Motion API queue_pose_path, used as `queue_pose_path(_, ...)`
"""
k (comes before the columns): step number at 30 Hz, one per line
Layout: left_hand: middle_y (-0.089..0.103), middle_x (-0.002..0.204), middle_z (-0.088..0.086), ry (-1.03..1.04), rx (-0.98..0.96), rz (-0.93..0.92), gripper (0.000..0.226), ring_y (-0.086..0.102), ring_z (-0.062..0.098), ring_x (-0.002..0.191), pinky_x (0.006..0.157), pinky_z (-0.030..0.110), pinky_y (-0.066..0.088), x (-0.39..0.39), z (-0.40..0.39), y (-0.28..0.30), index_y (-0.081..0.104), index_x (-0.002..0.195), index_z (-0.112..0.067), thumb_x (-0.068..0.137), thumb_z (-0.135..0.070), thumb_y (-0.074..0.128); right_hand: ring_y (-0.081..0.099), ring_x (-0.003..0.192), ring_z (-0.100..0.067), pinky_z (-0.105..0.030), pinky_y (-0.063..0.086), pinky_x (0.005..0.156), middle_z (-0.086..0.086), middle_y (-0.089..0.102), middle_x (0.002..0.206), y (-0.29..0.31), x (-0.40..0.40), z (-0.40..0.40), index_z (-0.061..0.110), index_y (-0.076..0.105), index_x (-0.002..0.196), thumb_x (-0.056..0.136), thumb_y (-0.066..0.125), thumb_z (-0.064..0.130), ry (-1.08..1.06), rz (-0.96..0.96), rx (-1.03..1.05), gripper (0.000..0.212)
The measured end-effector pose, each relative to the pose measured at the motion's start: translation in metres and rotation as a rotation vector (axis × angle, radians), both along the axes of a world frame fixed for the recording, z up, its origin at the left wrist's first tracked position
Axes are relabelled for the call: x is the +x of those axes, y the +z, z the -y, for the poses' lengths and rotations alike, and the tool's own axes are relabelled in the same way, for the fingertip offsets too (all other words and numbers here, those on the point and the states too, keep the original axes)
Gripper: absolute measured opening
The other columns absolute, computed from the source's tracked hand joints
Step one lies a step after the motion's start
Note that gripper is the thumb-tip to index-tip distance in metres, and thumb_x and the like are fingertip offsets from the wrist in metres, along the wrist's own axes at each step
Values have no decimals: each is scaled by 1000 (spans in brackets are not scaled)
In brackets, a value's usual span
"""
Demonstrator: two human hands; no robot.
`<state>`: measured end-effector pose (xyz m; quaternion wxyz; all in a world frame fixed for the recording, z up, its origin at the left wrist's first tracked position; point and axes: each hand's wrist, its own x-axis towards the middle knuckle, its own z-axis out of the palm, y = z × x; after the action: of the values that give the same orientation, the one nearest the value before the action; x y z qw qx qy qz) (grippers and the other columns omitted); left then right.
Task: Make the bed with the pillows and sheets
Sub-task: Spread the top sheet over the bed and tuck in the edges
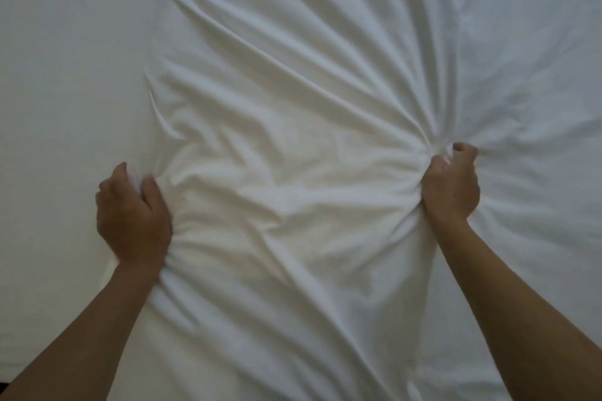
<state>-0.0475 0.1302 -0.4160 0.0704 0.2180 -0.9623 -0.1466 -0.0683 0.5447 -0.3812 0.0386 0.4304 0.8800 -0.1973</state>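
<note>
1. Smooth white bed surface (58, 58): a flat, plain white expanse that fills the left side of the view and carries everything else. It appears firm underneath. No pillows are in sight.

2. Rumpled white cotton-like sheet (293, 107): it lies on the bed surface from the centre to the right edge of the view, its left border running down the middle-left. It is soft, limp and likely light, with no stiffness of its own; deep folds fan out from both grips. It should slide easily over the surface beneath, and a loose pinch could let it slip. Best held by a bunched handful or along the border, well apart, so that a pull spreads the cloth evenly.

3. Bare left hand (132, 215): clenched round a bunch of the sheet at its left border, thumb uppermost.

4. Bare right hand (451, 185): fingers curled tight on a gathered knot of the sheet, creases radiating from it.

5. Markings: no brand, label or legible writing shows anywhere.
</note>
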Motion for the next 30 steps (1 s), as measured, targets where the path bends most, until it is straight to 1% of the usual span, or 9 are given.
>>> queue_pose_path(4,30,149,31,-227,-46,-60,52,31,45,136,116,45,18,32,-19,5,32,146,0,101,-25,38,27,139,-35,-44,23,113,-19,32,151,29,49,51,11,32,146,94,49,33,221,-169,180,60)
queue_pose_path(7,25,153,29,-622,-33,31,52,21,43,143,118,52,9,76,-63,6,36,145,-6,102,-34,27,23,143,-37,-48,17,116,-21,28,153,40,70,125,15,35,147,94,47,35,620,-291,158,58)
queue_pose_path(10,35,151,21,-1113,74,178,50,22,35,145,117,51,12,149,-106,5,38,144,-20,101,-43,30,28,142,-35,-51,22,113,-18,31,153,9,103,147,20,42,144,93,47,38,926,-204,154,54)
queue_pose_path(13,35,154,9,-1647,24,244,47,26,28,145,120,49,10,227,-127,-1,45,141,-33,96,-48,42,28,141,-32,-49,28,110,-16,28,154,-27,173,94,13,39,146,95,40,42,689,8,228,58)
queue_pose_path(17,39,152,1,-1932,-184,192,35,35,20,140,121,50,4,275,-141,-5,46,134,-35,101,-36,31,27,139,-38,-57,30,108,-23,27,153,-28,240,50,6,30,148,95,33,38,433,177,193,62)
queue_pose_path(20,58,131,1,-1833,12,159,26,53,16,122,116,43,29,258,-151,16,56,120,-28,104,-30,36,27,138,-41,-57,27,108,-29,27,150,-20,237,45,7,28,147,95,32,38,447,171,160,61)
queue_pose_path(24,68,114,12,-1262,406,-63,25,60,27,110,96,39,48,167,-151,44,60,117,-12,94,-22,53,20,141,-40,-53,20,114,-31,23,151,-10,191,49,4,25,146,96,36,32,433,-70,191,58)
queue_pose_path(27,63,121,26,-892,246,-195,32,56,39,117,98,50,45,63,-129,44,53,125,-7,95,-15,51,18,143,-38,-50,13,117,-29,25,151,-2,120,70,4,26,146,97,41,30,579,-290,159,58)
queue_pose_path(30,46,141,27,-601,45,-219,40,38,38,133,114,39,26,-35,-112,47,51,133,-5,95,-19,50,19,143,-39,-51,13,117,-28,24,152,9,37,104,7,25,148,99,40,33,757,-333,168,58)
